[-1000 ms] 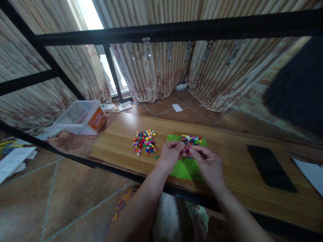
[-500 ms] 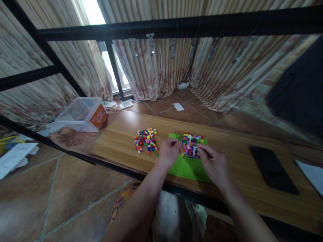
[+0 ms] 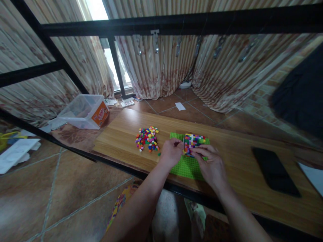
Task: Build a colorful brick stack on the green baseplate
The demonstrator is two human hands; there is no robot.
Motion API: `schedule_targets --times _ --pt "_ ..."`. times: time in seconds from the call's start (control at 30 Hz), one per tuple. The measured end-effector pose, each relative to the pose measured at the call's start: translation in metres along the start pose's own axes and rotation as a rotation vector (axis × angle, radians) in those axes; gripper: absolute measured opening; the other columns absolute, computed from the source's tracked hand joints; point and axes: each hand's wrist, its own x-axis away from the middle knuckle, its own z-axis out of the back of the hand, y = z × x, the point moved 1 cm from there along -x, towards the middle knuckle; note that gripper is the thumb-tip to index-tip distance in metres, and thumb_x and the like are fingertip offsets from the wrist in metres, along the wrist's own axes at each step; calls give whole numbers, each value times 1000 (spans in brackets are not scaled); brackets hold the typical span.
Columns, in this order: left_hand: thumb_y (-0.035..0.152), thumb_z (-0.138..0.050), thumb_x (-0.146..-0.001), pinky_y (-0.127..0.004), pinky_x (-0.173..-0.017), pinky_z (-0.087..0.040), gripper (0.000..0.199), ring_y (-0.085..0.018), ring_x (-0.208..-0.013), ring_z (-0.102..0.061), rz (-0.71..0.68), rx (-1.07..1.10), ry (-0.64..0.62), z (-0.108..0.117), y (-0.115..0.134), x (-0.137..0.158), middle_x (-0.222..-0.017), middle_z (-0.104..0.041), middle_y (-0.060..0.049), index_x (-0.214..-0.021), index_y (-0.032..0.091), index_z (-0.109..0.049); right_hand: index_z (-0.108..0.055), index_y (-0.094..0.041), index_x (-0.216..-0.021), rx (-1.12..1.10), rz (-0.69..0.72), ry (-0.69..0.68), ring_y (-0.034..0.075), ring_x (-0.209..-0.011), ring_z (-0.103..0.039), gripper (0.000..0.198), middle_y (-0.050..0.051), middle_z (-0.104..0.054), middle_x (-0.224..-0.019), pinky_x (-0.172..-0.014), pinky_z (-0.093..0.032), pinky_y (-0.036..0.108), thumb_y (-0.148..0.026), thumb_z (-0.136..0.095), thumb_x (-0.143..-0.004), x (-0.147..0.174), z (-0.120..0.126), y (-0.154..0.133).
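A green studded baseplate (image 3: pixel 188 168) lies on the wooden tabletop, bearing a built block of multicoloured toy bricks (image 3: pixel 193 138). At the block's left edge, my left hand (image 3: pixel 171 153) is closed, thumb and fingers pinched together; whatever lies between them is too small to make out. My right hand (image 3: pixel 212 164) reaches in from the right. Its thumb and forefinger come together over the lower part of the block, hiding some bricks and anything in the pinch. To the left, a pile of loose toy bricks (image 3: pixel 147 137) is spread on the wood, with a single green brick (image 3: pixel 159 154) close to my left wrist.
A black phone-like slab (image 3: pixel 275 171) and white paper (image 3: pixel 311 173) lie on the right of the wooden tabletop (image 3: pixel 234 151). On the floor beyond its left end stands a clear plastic box (image 3: pixel 83 112). A black metal bar (image 3: pixel 176 25) crosses in front of the curtains.
My right hand's fingertips have shifted left and slightly down across the brick block. My left hand stays at the block's left edge. The whole view has shifted slightly.
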Motion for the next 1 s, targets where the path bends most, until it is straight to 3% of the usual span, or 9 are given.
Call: schedule_targets --times 0.2,0.43,1.0 --pt "21 -57 -81 -23 -58 -43 16 -12 -57 -56 -14 -52 10 -1 1 0 -62 -63 0 -68 17 -66 -80 -29 -85 -40 -63 -35 25 -93 -64 24 5 -75 -92 -85 -49 43 -44 -62 -88 0 -6 6" --pt "18 -57 -81 -24 -60 -42 19 -14 -60 -57 11 -157 -14 0 11 7 -59 -61 0 -65 18 -67 -79 -27 -81 -38 -104 40 24 -80 -66 26 5 -76 -82 -77 -51 40 -48 -64 -84 -2 -8 6" --pt "19 -58 -84 -26 -60 -39 20 -16 -62 -56 7 -243 -27 2 19 12 -63 -64 -3 -69 17 -71 -76 -24 -84 68 9 29 24 -81 -66 29 6 -75 -84 -77 -51 40 -45 -58 -90 0 -5 5"
